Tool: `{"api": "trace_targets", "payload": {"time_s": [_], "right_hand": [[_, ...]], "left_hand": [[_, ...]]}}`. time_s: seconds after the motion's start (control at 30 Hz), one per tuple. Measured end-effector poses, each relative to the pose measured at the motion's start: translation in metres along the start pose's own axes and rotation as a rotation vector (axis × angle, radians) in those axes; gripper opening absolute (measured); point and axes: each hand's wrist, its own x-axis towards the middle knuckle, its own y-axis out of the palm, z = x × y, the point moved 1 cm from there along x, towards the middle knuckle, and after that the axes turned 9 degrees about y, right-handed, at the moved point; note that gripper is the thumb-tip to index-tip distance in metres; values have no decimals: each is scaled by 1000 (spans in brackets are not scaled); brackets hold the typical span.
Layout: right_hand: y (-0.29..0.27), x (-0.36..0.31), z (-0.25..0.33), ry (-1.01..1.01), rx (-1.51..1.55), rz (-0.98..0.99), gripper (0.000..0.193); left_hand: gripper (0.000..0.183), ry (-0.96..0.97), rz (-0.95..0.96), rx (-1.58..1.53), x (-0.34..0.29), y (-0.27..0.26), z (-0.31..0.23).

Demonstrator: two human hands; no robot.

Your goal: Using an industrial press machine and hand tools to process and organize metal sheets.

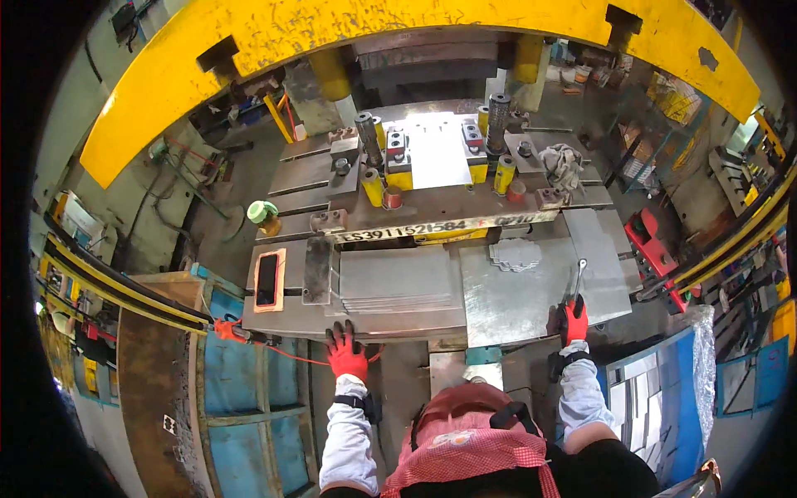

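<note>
My left hand (345, 350), in a red glove with dark fingertips, rests at the front edge of the press bed with its fingers spread. Just beyond it lies a stack of flat grey metal sheets (397, 279). My right hand (574, 322), gloved the same way, is closed around a slim metal tool (580, 278) with a rounded end, which points away from me; its exact kind is unclear. Beneath the tool is a wide shiny metal plate (510, 305). A small pile of shaped metal blanks (515, 255) sits farther back on that plate.
Ahead stands a die set (440, 220) with upright posts and a bright sheet (440, 153) on it. A yellow press beam (415, 15) arches above. A phone (266, 279), a green-capped bottle (264, 217) and a grey rag (563, 168) lie around. A bin of metal pieces (652, 398) stands right.
</note>
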Motion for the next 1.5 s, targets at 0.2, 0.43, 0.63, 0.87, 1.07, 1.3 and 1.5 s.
{"api": "trace_targets", "payload": {"time_s": [0.2,0.43,0.63,0.87,1.07,1.3,1.5], "right_hand": [[-1,9,-11,-97,-10,-74,34],[8,-3,2,-69,86,-39,34],[9,-28,35,-42,-35,-72,49],[5,-3,1,-45,24,-48,45],[-4,5,-8,-70,76,-67,55],[11,-8,3,-18,210,-44,48],[0,5,-13,-155,38,-91,52]], "left_hand": [[61,26,166,68,15,8,7],[63,31,207,80,19,17,18],[59,11,192,30,19,16,21],[57,16,187,77,16,14,20],[58,36,187,63,22,17,18],[62,23,197,92,19,26,26],[60,-16,276,97,24,17,17]]}}
